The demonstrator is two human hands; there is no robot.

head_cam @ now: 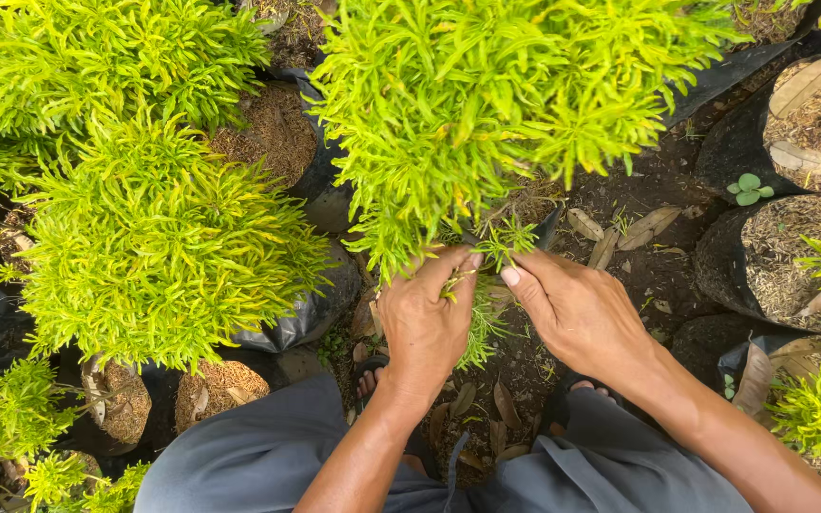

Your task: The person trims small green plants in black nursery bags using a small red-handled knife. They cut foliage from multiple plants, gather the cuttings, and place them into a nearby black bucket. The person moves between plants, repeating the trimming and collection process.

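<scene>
Both your hands are in under the big yellow-green shrub (486,104), low at its base. Your left hand (425,318) has its fingers curled up round a thin sprig (510,237) and the lower stems; thumb tip by the leaves. It looks closed on foliage, though exactly which stem can't be told, since leaves cover the fingertips. Your right hand (577,313) comes in from the right side, thumb and forefinger narrowed toward the same sprig, touching or just beside it; whether the pinch is actually closed can't be told.

Step in hand, by the look of it: working the low growth at the base of the plant, sorting or picking at small shoots. Judgement only.

Care here: stems are thin and tangled, so separate one from its neighbours before any pull; keep a steady hold nr the base.

Around you: another shrub (159,252) to the left in a black grow bag (311,313), more black bags (762,261) with husk mulch to the right, dry leaves (648,226) on dark soil. Your grey trousers (268,456) and sandalled toes (368,380) show at the bottom.
</scene>
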